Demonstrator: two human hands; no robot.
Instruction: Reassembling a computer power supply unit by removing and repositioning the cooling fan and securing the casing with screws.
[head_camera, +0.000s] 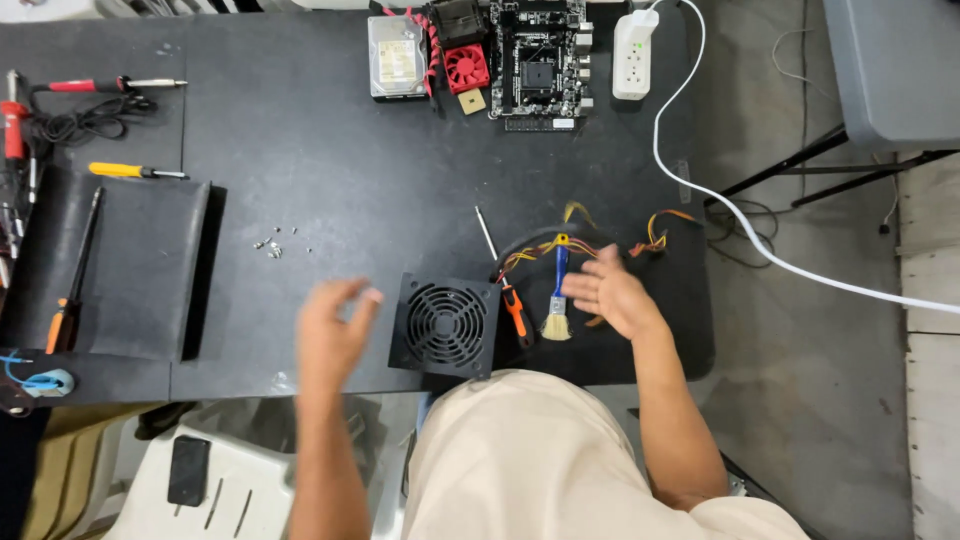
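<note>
While both hands hover empty, the biggest thing in view is the black work table (330, 140), spread from the left edge to past the middle; on its left part lies a dark rectangular mat (130, 270), with an orange-handled screwdriver (72, 290) resting on it, its long axis running from near edge to far edge. Next in size, the black power supply unit (446, 325) sits at the near edge of the table between the two hands, fan grille facing up, squarely set, with its yellow and orange wire bundle (580, 245) trailing off to the right and far side; at the far edge lies a green-black circuit board (540, 60), beside a silver hard drive (397, 57) and a small red fan (466, 68). The left hand (335, 335) is raised just left of the unit, fingers loosely curled and apart, gripping nothing, blurred; the right hand (610, 295) floats over the wires, fingers spread open, holding nothing. Between unit and right hand lie a small orange-handled screwdriver (510, 300), tip pointing away from the person, and a blue-handled brush (557, 300), bristles toward the person; smallest, a scatter of screws (272, 243) lies left of the unit.
</note>
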